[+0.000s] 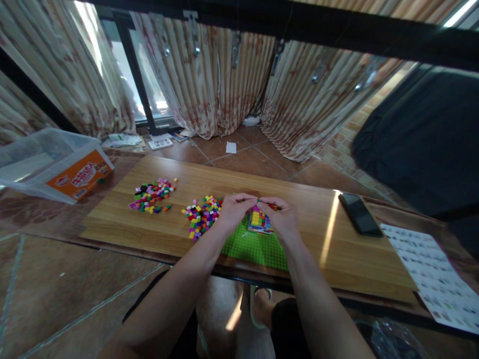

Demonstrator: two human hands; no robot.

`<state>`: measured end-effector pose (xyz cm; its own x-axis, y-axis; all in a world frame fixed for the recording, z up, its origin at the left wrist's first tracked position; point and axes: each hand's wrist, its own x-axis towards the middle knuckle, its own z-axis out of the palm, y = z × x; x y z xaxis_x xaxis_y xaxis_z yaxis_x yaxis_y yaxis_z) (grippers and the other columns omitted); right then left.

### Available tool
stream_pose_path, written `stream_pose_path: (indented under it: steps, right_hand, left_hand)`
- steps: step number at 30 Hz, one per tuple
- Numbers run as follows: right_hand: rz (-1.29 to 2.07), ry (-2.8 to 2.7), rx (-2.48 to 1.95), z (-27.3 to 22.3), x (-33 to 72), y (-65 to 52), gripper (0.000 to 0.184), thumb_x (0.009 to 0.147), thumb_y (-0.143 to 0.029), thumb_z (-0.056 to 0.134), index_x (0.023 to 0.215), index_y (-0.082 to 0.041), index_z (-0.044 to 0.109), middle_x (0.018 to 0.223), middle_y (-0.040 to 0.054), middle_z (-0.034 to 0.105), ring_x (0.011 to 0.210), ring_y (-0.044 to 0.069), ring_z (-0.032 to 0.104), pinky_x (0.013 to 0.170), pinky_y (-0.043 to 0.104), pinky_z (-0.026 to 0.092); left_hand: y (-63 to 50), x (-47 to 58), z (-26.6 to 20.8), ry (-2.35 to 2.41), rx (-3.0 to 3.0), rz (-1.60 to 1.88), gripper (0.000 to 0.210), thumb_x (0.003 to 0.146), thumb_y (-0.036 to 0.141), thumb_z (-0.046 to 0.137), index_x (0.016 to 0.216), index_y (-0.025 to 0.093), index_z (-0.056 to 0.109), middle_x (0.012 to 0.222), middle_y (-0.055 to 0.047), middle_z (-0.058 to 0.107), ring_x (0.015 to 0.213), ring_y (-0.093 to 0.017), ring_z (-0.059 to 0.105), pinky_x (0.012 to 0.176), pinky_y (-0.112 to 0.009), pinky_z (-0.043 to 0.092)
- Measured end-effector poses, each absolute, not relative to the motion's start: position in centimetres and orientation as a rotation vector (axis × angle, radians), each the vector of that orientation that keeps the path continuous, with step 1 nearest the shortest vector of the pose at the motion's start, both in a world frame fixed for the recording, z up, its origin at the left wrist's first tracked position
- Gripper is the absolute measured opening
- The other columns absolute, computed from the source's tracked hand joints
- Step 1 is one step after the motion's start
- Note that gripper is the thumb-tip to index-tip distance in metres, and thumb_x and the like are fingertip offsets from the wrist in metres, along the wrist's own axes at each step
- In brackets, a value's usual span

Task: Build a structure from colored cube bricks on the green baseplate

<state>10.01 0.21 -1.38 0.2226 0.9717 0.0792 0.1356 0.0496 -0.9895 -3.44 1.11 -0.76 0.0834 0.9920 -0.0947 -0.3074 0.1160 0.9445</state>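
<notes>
So the little toy-brick build [255, 217] is sitting on the far part of the green studded baseplate [254, 252], right between the two hands, yellow bricks facing the near side. The left hand [238, 212] and right hand [283, 214] come in from either side with fingers curled and tips meeting over the build's far end. Can't tell if they're gripping a small brick or just pressing on the stack, the fingers hide it.

My two cents: line the studs up before pushing, brace the wall with one hand and press straight down with the other thumb. Sideways pressure would probably pop bricks off. I'd also keep the wrists low so you can see the seam.

Just left of the baseplate there's a mixed pile of loose bricks [204, 217], handy for the left hand, though a sleepy forearm could sweep it. A second brick pile [153, 195] is farther left on the wooden surface [310, 214]. Over on the right are a phone [359, 214] and a printed sheet [430, 271], both well apart from the work.
</notes>
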Motion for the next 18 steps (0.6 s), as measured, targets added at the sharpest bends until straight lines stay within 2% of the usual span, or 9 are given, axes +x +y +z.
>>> stream_pose_path:
  steps: [7, 12, 18]
  right_hand:
    - [1.034, -1.074, -1.241, -1.1, 10.4, 0.0, 0.032, 0.059, -0.04, 0.081, 0.082, -0.02, 0.075, 0.078, 0.0028, 0.074, 0.068, 0.016, 0.067, 0.068, 0.032, 0.056]
    - [0.691, -0.909, -1.222, -0.4, 11.9, 0.4, 0.025, 0.071, -0.041, 0.073, 0.082, -0.018, 0.073, 0.081, 0.0041, 0.073, 0.076, 0.016, 0.066, 0.072, 0.032, 0.053]
    - [0.222, -1.039, -1.194, 1.3, 10.9, -1.2, 0.02, 0.083, -0.035, 0.062, 0.079, -0.017, 0.07, 0.071, 0.0017, 0.067, 0.065, 0.014, 0.061, 0.064, 0.029, 0.05]
  left_hand:
    - [0.8, -3.5, -1.0, 0.954, 0.976, 1.225, 0.017, 0.067, 0.03, 0.073, 0.076, 0.016, 0.074, 0.071, -0.001, 0.069, 0.064, -0.011, 0.056, 0.065, -0.025, 0.046]
    - [1.1, -4.6, -1.0, 1.063, 0.966, 1.245, 0.022, 0.072, 0.029, 0.069, 0.09, 0.016, 0.074, 0.081, -0.002, 0.07, 0.061, -0.009, 0.056, 0.059, -0.022, 0.045]
    - [1.8, -6.7, -0.4, 1.154, 0.922, 1.394, 0.018, 0.071, 0.029, 0.068, 0.08, 0.014, 0.071, 0.071, -0.001, 0.067, 0.056, -0.007, 0.052, 0.056, -0.02, 0.043]
